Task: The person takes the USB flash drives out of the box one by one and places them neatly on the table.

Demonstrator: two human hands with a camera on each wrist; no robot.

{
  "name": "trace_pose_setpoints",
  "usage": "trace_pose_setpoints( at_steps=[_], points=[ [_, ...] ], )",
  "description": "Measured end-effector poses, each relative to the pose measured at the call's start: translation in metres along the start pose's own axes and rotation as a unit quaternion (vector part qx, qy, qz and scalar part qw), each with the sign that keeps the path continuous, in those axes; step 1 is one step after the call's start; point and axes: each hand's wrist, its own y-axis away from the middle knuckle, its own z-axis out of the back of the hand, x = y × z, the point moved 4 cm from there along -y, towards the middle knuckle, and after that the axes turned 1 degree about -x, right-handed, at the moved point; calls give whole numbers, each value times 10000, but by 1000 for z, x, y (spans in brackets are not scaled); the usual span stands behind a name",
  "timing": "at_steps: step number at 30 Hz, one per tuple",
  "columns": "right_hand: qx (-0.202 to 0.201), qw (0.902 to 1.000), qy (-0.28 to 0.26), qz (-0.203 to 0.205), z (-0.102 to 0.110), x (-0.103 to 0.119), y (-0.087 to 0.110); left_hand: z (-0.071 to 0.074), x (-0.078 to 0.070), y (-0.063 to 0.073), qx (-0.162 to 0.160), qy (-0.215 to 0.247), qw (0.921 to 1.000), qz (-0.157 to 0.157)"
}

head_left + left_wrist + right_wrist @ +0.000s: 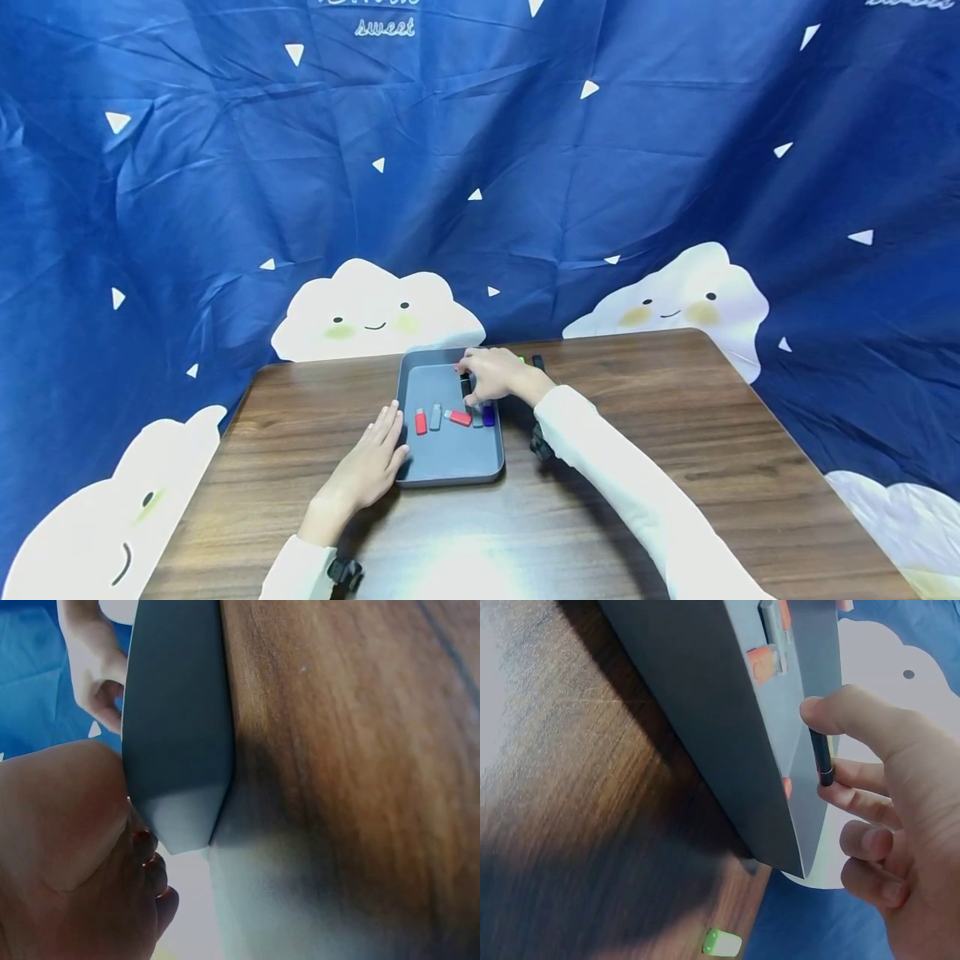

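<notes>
A black USB flash drive [822, 757] is pinched between the thumb and fingertips of my right hand [497, 374], over the upper right part of a grey tray [450, 467]. My left hand [367, 460] rests its extended fingers along the tray's left rim. Inside the tray lie a red flash drive [421, 422], a grey one [436, 417], a second red one [458, 417] and a dark blue one [488, 415]. Another grey drive [477, 418] sits beside the blue one. A bit of red [457, 367] shows by my right fingertips, mostly hidden.
Outside the tray's right side, a green flash drive [722, 943] and a dark one [537, 362] lie near the far edge of the wooden table [675, 433]. A blue curtain [525, 167] with white clouds hangs behind.
</notes>
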Motion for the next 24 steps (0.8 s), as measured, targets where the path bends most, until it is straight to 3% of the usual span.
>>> trace_pose_setpoints(
  at_steps=[24],
  points=[
    [-451,9987,170,175,16,-11,37,-2,3,-4,-81,60,9999,-6]
  ],
)
